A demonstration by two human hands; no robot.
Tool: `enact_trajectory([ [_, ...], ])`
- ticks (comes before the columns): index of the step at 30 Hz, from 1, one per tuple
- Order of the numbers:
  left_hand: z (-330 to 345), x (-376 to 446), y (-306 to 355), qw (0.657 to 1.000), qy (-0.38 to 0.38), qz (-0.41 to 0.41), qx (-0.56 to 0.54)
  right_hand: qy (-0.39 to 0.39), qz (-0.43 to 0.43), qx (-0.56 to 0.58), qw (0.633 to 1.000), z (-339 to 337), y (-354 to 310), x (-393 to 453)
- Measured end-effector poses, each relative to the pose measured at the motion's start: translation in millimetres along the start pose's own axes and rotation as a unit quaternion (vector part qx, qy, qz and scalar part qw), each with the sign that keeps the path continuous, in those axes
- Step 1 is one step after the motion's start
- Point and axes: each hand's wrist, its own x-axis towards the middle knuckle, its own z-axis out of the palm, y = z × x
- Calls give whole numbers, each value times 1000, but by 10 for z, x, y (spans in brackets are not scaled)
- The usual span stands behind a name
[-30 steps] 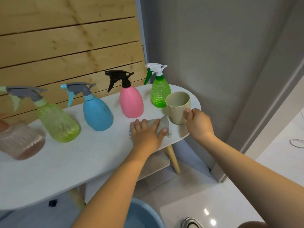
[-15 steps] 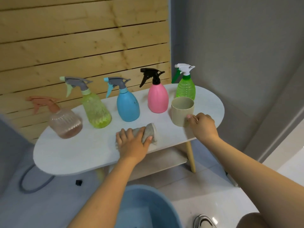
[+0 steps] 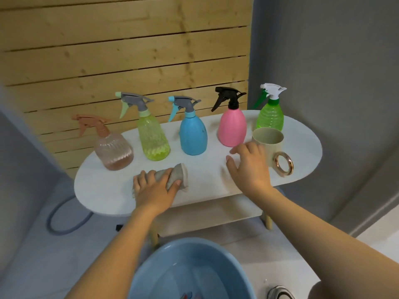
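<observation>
My left hand [image 3: 154, 190] grips a grey cloth [image 3: 176, 176] and presses it on the white oval table [image 3: 302, 147] near the front edge. My right hand [image 3: 250, 167] hovers with relaxed fingers just left of a beige mug [image 3: 268, 142] with a gold ring handle [image 3: 284, 164], holding nothing. Behind stand several spray bottles: a peach one [image 3: 113, 152], a yellow-green one [image 3: 152, 140], a blue one [image 3: 193, 135], a pink one [image 3: 232, 128] and a green one [image 3: 271, 115].
A blue basin [image 3: 190, 270] sits on the floor below my arms. A grey hose [image 3: 64, 221] loops on the floor at left. A lower shelf [image 3: 207, 214] lies under the tabletop. Wooden slats and a grey wall stand behind.
My right hand let go of the mug's handle and moved left of the mug. My left hand slid the cloth leftward along the table. The view pulled back and shifted left.
</observation>
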Motion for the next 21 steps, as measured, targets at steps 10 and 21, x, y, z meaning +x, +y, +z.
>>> enact_trajectory([
  [10, -8, 182, -1141, 998, -21, -52, -11, -97, -47, -1, 994, 609, -505, -33],
  [21, -268, 66, -1074, 993, -59, -30, -97, -181, -39, -2, 983, 612, -841, -144],
])
